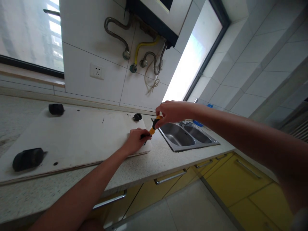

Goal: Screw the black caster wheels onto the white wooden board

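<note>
My right hand [166,112] is closed around the handle of a yellow-and-black screwdriver [154,125], which tilts down toward the near right corner of a white board [79,134]. At that corner my left hand [137,140] pinches a black caster [144,136], mostly hidden by the fingers. The screwdriver's lower end meets the left fingertips; its tip and any screw are hidden. Three more black casters stand on the board: one at the far right corner [137,117], one at the far left [56,109], and a larger-looking one at the near left [28,159].
The board lies on a speckled countertop [134,170]. Right of it is a double steel sink [176,136] with a faucet [184,123]. Yellow cabinets [231,176] with metal handles run below. Hoses [117,30] hang from a wall heater near a socket [97,71].
</note>
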### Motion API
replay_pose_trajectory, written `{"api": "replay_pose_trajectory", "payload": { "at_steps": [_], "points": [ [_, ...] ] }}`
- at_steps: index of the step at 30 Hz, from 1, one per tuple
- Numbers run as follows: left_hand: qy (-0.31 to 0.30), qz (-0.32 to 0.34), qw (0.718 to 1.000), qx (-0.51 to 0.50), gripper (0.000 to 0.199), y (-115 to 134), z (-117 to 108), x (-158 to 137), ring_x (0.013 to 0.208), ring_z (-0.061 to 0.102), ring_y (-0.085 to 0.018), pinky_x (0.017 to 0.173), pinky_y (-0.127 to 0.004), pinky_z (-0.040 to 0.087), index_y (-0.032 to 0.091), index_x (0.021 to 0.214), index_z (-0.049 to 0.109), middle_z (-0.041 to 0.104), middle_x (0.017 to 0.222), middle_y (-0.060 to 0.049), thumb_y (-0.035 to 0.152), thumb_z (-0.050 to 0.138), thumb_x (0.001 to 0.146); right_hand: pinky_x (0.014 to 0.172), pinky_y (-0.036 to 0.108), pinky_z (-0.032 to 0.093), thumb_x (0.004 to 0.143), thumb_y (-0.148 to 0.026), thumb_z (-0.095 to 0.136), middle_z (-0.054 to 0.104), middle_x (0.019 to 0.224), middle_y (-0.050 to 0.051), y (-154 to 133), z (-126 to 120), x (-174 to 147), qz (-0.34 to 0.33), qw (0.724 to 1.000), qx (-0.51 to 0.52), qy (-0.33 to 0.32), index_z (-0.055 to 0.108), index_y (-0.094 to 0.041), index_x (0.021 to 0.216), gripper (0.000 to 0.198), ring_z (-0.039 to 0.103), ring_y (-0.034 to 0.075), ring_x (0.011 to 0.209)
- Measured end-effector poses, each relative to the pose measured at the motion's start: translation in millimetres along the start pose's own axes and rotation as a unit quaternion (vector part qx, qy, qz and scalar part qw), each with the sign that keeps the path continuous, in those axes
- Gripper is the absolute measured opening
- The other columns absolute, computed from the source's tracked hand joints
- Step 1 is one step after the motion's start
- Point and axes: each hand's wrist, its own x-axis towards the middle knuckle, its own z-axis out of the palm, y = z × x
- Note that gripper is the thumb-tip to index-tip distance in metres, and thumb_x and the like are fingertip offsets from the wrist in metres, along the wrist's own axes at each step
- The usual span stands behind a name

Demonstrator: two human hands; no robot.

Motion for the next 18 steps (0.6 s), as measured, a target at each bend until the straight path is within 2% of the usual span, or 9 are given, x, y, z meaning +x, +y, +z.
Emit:
{"api": "replay_pose_trajectory", "payload": {
  "at_steps": [2, 4, 7, 9, 11, 12, 13, 16, 18],
  "points": [
    [0.000, -0.001, 1.000, 0.005, 0.010, -1, 1, 0, 0.094, 0.074, -0.024, 0.091, -0.037, 0.051, 0.026, 0.098, 0.087, 0.083, 0.095, -0.003, 0.031, 0.079, 0.094, 0.078, 0.036, 0.041, 0.093, -0.048, 0.082, 0.078, 0.095, 0.008, 1, 1, 0, -0.028, 0.999, 0.002, 0.016, 0.079, -0.019, 0.120, 0.040, 0.066, 0.022, 0.083],
    [0.002, -0.007, 1.000, 0.002, 0.012, -3, 1, -1, 0.094, 0.074, -0.024, 0.089, -0.037, 0.051, 0.026, 0.100, 0.087, 0.083, 0.097, -0.004, 0.033, 0.079, 0.095, 0.078, 0.038, 0.041, 0.102, -0.051, 0.069, 0.076, 0.093, 0.013, 1, 5, 3, 0.001, 0.998, -0.028, 0.048, 0.081, -0.016, 0.110, 0.037, 0.066, 0.025, 0.085],
    [-0.001, -0.005, 1.000, -0.006, 0.014, -4, 1, -2, 0.094, 0.074, -0.024, 0.090, -0.036, 0.052, 0.025, 0.103, 0.087, 0.084, 0.099, -0.005, 0.032, 0.076, 0.096, 0.080, 0.040, 0.041, 0.108, -0.064, 0.051, 0.073, 0.088, 0.017, 2, 11, 6, 0.064, 0.995, -0.041, 0.067, 0.081, -0.014, 0.103, 0.059, 0.067, 0.029, 0.087],
    [-0.006, 0.003, 1.000, -0.005, 0.014, -3, 1, -2, 0.092, 0.074, -0.023, 0.090, -0.036, 0.052, 0.025, 0.102, 0.087, 0.084, 0.097, -0.005, 0.030, 0.075, 0.096, 0.079, 0.038, 0.041, 0.101, -0.069, 0.064, 0.075, 0.089, 0.013, 3, 11, 7, 0.030, 0.998, -0.013, 0.044, 0.080, -0.018, 0.110, 0.054, 0.066, 0.028, 0.087],
    [-0.008, 0.010, 1.000, -0.001, 0.014, -2, 0, -2, 0.091, 0.075, -0.023, 0.090, -0.036, 0.052, 0.025, 0.101, 0.087, 0.084, 0.096, -0.004, 0.028, 0.074, 0.096, 0.076, 0.036, 0.040, 0.092, -0.064, 0.078, 0.076, 0.092, 0.010, 5, 10, 6, -0.024, 0.999, 0.004, 0.027, 0.079, -0.021, 0.116, 0.049, 0.066, 0.024, 0.084],
    [-0.009, 0.013, 1.000, 0.002, 0.013, -1, 0, -2, 0.092, 0.075, -0.023, 0.091, -0.037, 0.052, 0.025, 0.101, 0.087, 0.084, 0.096, -0.004, 0.028, 0.074, 0.096, 0.075, 0.036, 0.040, 0.093, -0.062, 0.078, 0.076, 0.092, 0.009, 5, 10, 6, -0.031, 0.999, -0.001, 0.029, 0.079, -0.021, 0.116, 0.047, 0.065, 0.024, 0.084],
    [-0.010, 0.014, 1.000, 0.007, 0.014, 0, 0, -2, 0.094, 0.075, -0.024, 0.092, -0.037, 0.052, 0.025, 0.100, 0.087, 0.085, 0.097, -0.004, 0.027, 0.074, 0.096, 0.074, 0.036, 0.039, 0.097, -0.062, 0.073, 0.076, 0.091, 0.011, 6, 12, 7, -0.018, 0.999, -0.014, 0.036, 0.079, -0.020, 0.113, 0.046, 0.066, 0.024, 0.083],
    [-0.014, 0.013, 1.000, 0.020, 0.015, 1, 0, -1, 0.096, 0.075, -0.025, 0.095, -0.039, 0.052, 0.026, 0.101, 0.086, 0.085, 0.099, -0.005, 0.026, 0.072, 0.097, 0.072, 0.038, 0.038, 0.105, -0.068, 0.054, 0.074, 0.090, 0.016, 5, 21, 10, 0.045, 0.997, -0.038, 0.043, 0.080, -0.016, 0.101, 0.058, 0.066, 0.026, 0.083],
    [-0.014, 0.011, 1.000, 0.016, 0.016, 0, 0, -2, 0.094, 0.075, -0.024, 0.094, -0.039, 0.054, 0.026, 0.102, 0.086, 0.085, 0.098, -0.005, 0.026, 0.071, 0.097, 0.071, 0.036, 0.037, 0.099, -0.068, 0.067, 0.076, 0.095, 0.013, 4, 26, 13, 0.008, 0.999, -0.015, 0.036, 0.079, -0.019, 0.107, 0.051, 0.064, 0.024, 0.084]
  ]
}}
